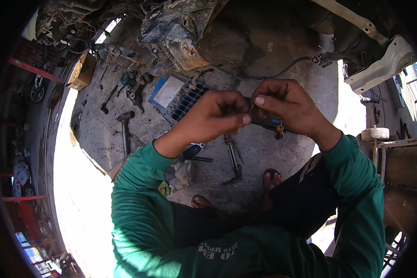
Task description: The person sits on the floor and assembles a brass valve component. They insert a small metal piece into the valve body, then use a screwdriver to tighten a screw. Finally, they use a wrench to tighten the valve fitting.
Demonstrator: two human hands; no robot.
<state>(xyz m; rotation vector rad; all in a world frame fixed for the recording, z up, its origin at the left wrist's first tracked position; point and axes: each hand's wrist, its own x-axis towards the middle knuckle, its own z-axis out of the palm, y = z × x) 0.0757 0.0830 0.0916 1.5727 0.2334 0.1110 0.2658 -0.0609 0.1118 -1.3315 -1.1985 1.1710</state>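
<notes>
In front of me, above the concrete floor, my left hand [217, 116] and my right hand [289, 104] are nearly touching. Thumb and fingers of both are pinched around a small, thin dark piece [251, 109]; its kind is too small to make out. Behind my left hand lies a blue parts organizer [183, 97] with many small compartments. Below my right hand is a tool with a yellowish tip [279, 131], partly hidden. On the floor below my left hand lies a long metal tool with a dark angled end [232, 160].
A hammer [125, 129], other hand tools [133, 88] and a cardboard box [82, 72] lie to the left. Near my left knee sits a rounded grey object [184, 173]. Rusty vehicle parts [171, 37] and a hanging cable [278, 72] are ahead; a metal frame [396, 143] stands at right.
</notes>
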